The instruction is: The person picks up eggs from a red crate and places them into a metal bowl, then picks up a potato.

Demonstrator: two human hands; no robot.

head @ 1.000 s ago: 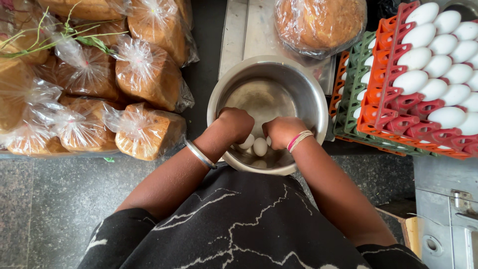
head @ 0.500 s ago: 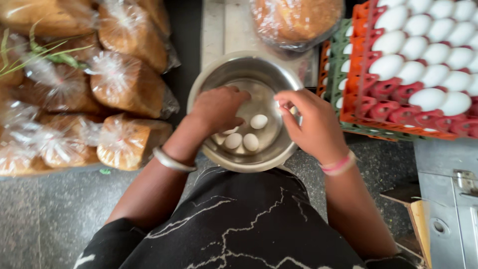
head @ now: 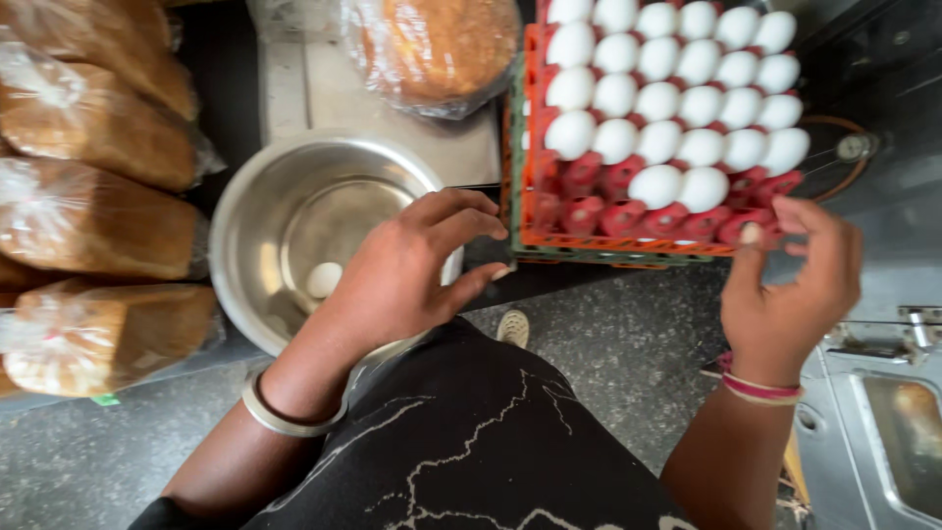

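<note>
A steel bowl point(head: 257, 228) stands below me with a white egg point(head: 324, 280) showing on its bottom. My left hand point(head: 407, 270) hovers over the bowl's right rim, fingers spread, holding nothing. My right hand point(head: 790, 285) is at the near right corner of a red egg tray point(head: 599, 211), fingers apart and empty, close to the tray's front edge. The tray holds several white eggs point(head: 677, 98), and its front row of cups is bare.
Bagged bread loaves point(head: 93, 226) are stacked to the left of the bowl. Another bagged round loaf point(head: 437, 49) lies behind it on a pale board. A green tray edge shows under the red one. A metal counter point(head: 883, 412) sits at lower right.
Both hands have come out of the bowl. My right hand has swung right to the egg tray, and the view has shifted right with it. My left hand has lifted over the bowl's rim.
</note>
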